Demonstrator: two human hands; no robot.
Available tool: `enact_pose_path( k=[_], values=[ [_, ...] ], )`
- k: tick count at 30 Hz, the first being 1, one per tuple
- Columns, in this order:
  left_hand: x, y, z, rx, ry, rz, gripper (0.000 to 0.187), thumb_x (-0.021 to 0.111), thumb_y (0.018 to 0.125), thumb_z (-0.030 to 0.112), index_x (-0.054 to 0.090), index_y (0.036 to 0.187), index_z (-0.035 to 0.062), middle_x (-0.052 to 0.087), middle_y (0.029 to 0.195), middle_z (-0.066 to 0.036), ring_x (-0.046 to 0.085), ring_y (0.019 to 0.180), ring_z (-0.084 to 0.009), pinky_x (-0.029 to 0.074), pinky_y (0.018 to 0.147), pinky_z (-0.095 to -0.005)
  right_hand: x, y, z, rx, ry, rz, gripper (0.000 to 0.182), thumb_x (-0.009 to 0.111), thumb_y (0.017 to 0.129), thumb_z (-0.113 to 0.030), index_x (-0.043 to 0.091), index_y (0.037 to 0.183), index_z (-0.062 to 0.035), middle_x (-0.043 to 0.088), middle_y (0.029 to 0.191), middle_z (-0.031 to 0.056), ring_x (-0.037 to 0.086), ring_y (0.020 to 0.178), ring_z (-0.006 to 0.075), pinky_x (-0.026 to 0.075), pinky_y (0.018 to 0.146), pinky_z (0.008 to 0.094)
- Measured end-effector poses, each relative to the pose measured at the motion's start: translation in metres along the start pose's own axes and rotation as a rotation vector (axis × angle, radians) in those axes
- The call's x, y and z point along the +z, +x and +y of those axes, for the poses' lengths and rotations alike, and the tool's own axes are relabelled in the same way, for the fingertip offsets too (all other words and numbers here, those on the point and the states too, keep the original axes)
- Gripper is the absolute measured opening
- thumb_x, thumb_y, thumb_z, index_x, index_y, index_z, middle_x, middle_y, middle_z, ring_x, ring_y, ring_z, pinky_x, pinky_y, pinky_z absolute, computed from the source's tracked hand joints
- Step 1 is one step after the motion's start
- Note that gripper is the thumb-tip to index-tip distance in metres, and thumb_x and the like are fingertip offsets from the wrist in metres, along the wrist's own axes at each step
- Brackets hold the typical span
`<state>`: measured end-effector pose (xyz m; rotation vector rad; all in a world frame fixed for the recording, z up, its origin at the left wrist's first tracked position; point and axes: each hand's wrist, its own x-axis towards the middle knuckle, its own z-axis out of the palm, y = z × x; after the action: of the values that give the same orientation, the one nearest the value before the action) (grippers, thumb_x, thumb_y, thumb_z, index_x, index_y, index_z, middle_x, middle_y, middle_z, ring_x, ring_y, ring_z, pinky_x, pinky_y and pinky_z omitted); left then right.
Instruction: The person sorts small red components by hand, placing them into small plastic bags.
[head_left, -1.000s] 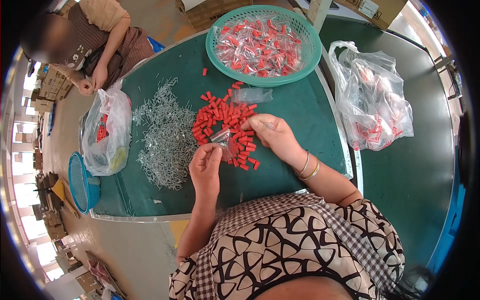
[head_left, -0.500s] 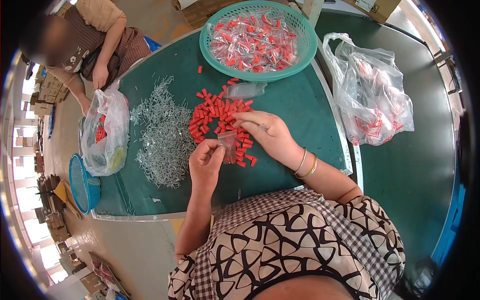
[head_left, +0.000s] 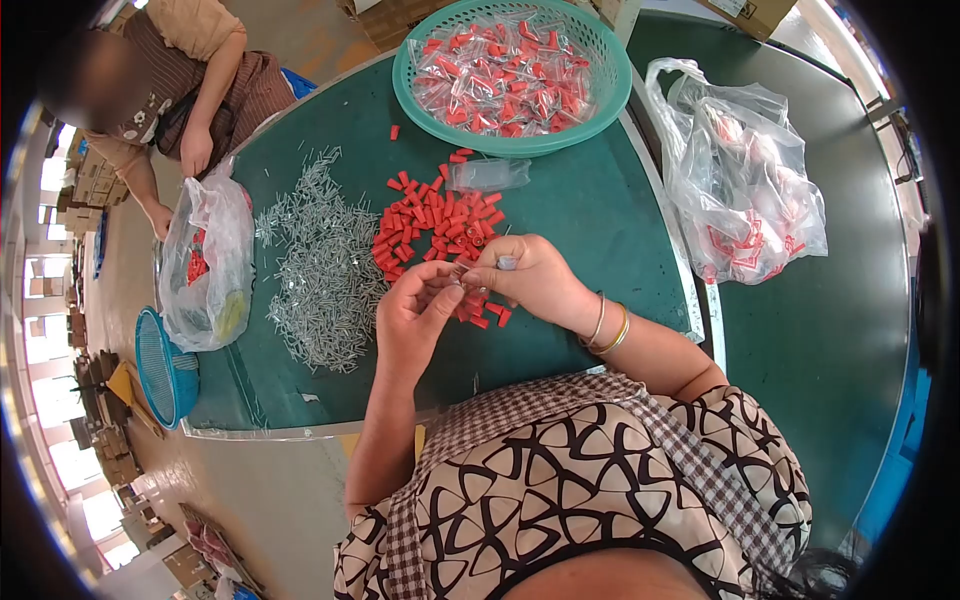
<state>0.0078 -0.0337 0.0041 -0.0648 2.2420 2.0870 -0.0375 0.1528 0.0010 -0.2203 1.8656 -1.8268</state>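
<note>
My left hand [head_left: 412,308] pinches a small clear plastic bag [head_left: 458,281], mostly hidden by the fingers. Right against it, my right hand [head_left: 535,285] is closed, with thumb and fingertips at the bag; a whitish, clear bit [head_left: 507,263] shows between its fingers. Whether a red piece is inside the grip I cannot make out. Both hands hover over the near edge of a pile of red tapered plastic plugs [head_left: 430,218]. Left of that lies a heap of grey metal screws or pins [head_left: 325,285]. Beyond the red pile rests a stack of clear bags [head_left: 490,175].
A green basket [head_left: 402,95] at the back holds many bagged red pieces. White plastic bags lie at right [head_left: 750,190] and left [head_left: 208,265]. A blue basket [head_left: 165,370] stands at the left edge. Across the table [head_left: 590,210], another person [head_left: 190,80] sits with hands at the left bag.
My right hand has moved from the red pile toward me and left, meeting my left hand at the small bag. The bag is now mostly covered by fingers.
</note>
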Motion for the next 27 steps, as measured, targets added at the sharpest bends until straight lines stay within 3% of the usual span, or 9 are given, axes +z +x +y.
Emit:
enact_pose_path(
  k=[7, 10, 13, 16, 19, 22, 27],
  values=[
    [0.006, -0.002, -0.01, -0.057, -0.041, 0.049, 0.012, 0.062, 0.094, 0.003, 0.065, 0.104, -0.0019, 0.069, 0.088, -0.005, 0.064, 0.073, -0.0092, 0.053, 0.066, -0.0228, 0.014, 0.002, 0.022, -0.161, 0.121, 0.089, 0.032, 0.072, 0.09, -0.022, 0.058, 0.069, -0.0032, 0.065, 0.068, 0.0026, 0.054, 0.055, 0.0055, 0.047, 0.048, 0.0239],
    [0.008, -0.001, -0.007, -0.036, 0.027, 0.092, 0.01, 0.061, 0.095, 0.004, 0.065, 0.102, -0.0021, 0.069, 0.086, -0.004, 0.063, 0.07, -0.0079, 0.053, 0.064, -0.0223, 0.015, 0.001, 0.024, -0.124, -0.002, 0.1, 0.033, 0.071, 0.09, -0.022, 0.054, 0.068, -0.0038, 0.065, 0.068, 0.0023, 0.056, 0.055, 0.0053, 0.046, 0.044, 0.0235],
    [0.005, -0.002, -0.01, -0.032, 0.072, 0.091, 0.011, 0.06, 0.096, 0.005, 0.065, 0.101, -0.0021, 0.068, 0.085, -0.003, 0.062, 0.07, -0.0067, 0.052, 0.063, -0.0214, 0.013, 0.001, 0.024, -0.139, -0.055, 0.087, 0.028, 0.069, 0.092, -0.023, 0.061, 0.074, -0.0031, 0.064, 0.068, 0.0009, 0.058, 0.056, 0.0058, 0.046, 0.042, 0.0228],
    [0.001, -0.001, -0.01, -0.026, 0.065, 0.094, 0.011, 0.059, 0.097, 0.007, 0.065, 0.101, -0.0021, 0.068, 0.085, -0.003, 0.062, 0.071, -0.0064, 0.051, 0.064, -0.0207, 0.017, -0.002, 0.012, -0.06, 0.15, 0.065, 0.024, 0.068, 0.092, -0.025, 0.068, 0.082, -0.0037, 0.064, 0.069, -0.0001, 0.058, 0.056, 0.0054, 0.047, 0.043, 0.0219],
    [-0.003, -0.002, -0.007, -0.023, 0.091, 0.093, 0.012, 0.058, 0.097, 0.007, 0.065, 0.101, -0.0021, 0.068, 0.085, -0.003, 0.062, 0.072, -0.0068, 0.051, 0.064, -0.0207, 0.016, 0.002, 0.021, -0.158, 0.097, 0.068, 0.022, 0.067, 0.093, -0.026, 0.072, 0.089, -0.0051, 0.066, 0.071, -0.001, 0.057, 0.056, 0.0047, 0.047, 0.044, 0.0208],
    [-0.006, -0.002, -0.006, -0.017, 0.082, 0.057, 0.013, 0.058, 0.098, 0.007, 0.065, 0.102, -0.002, 0.068, 0.085, -0.003, 0.063, 0.073, -0.0077, 0.052, 0.065, -0.0212, 0.014, 0.0, 0.016, -0.037, 0.103, 0.015, 0.019, 0.067, 0.093, -0.024, 0.071, 0.089, -0.0057, 0.067, 0.072, -0.001, 0.058, 0.056, 0.0044, 0.047, 0.045, 0.0206],
    [-0.003, -0.002, -0.005, -0.051, -0.024, 0.008, 0.013, 0.06, 0.097, 0.008, 0.066, 0.102, -0.002, 0.068, 0.085, -0.004, 0.063, 0.072, -0.0085, 0.051, 0.063, -0.0209, 0.016, 0.0, 0.023, -0.048, 0.047, 0.001, 0.022, 0.067, 0.093, -0.024, 0.067, 0.082, -0.0046, 0.065, 0.068, 0.0003, 0.058, 0.054, 0.0054, 0.046, 0.045, 0.0215]
  ],
)
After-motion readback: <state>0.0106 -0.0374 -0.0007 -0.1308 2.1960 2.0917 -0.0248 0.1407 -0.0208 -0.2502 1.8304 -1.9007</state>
